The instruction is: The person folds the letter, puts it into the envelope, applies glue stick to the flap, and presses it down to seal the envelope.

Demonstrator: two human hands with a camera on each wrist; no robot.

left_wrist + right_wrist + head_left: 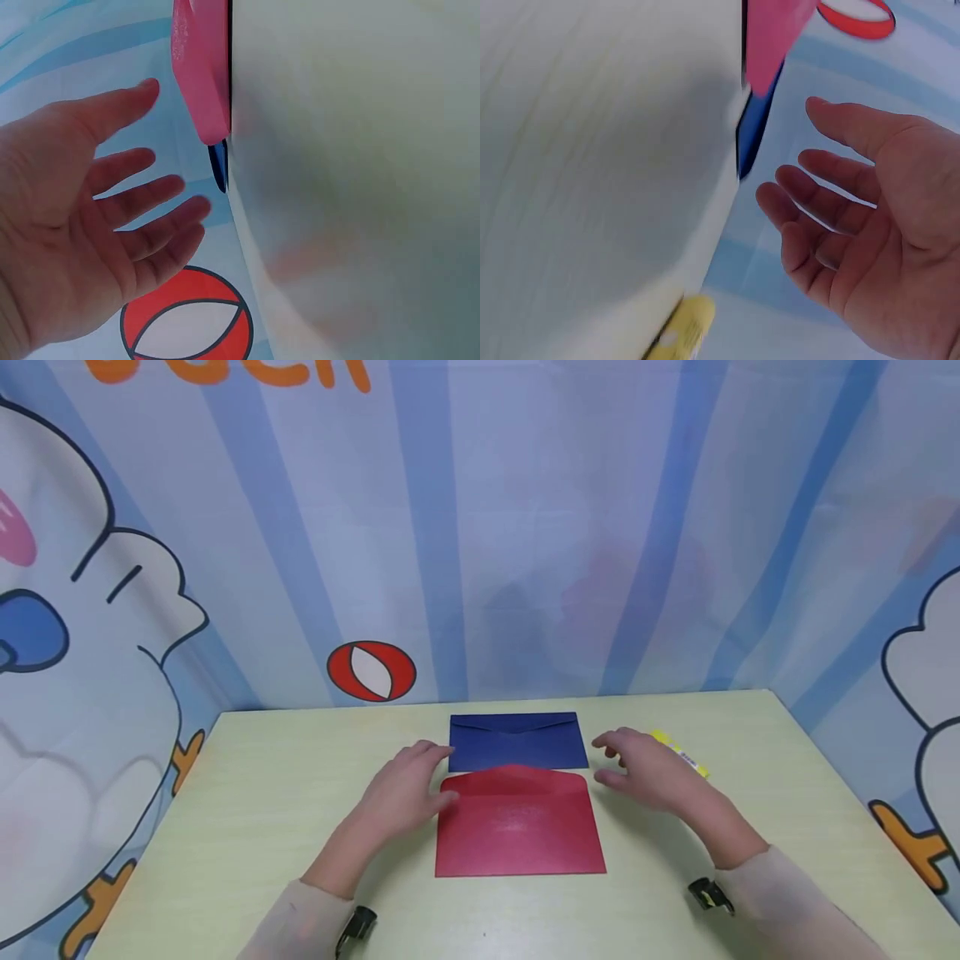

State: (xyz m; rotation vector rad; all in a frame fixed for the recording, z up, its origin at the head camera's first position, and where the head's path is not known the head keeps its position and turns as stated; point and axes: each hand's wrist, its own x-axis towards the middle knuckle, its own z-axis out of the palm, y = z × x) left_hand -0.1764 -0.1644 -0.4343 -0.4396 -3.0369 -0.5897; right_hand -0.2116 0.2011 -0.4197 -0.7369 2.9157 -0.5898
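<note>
A red envelope [521, 837] lies on the table with its flap raised toward the back. Just behind it is a dark blue envelope [517, 745], its flap folded down; the red flap overlaps its front edge. My left hand [405, 789] hovers by the left edges of both envelopes, fingers loosely bent and holding nothing. In the left wrist view a gap shows between that hand and the red envelope [202, 71]. To the right of the envelopes, my right hand [651, 770] is held above the table with relaxed, slightly curved fingers and nothing in them.
A yellow stick-shaped item [686, 758] with a pale label lies behind my right hand, partly hidden by it. The pale wooden table [300, 760] ends at the back against a blue striped printed backdrop [517, 527], which also covers both sides.
</note>
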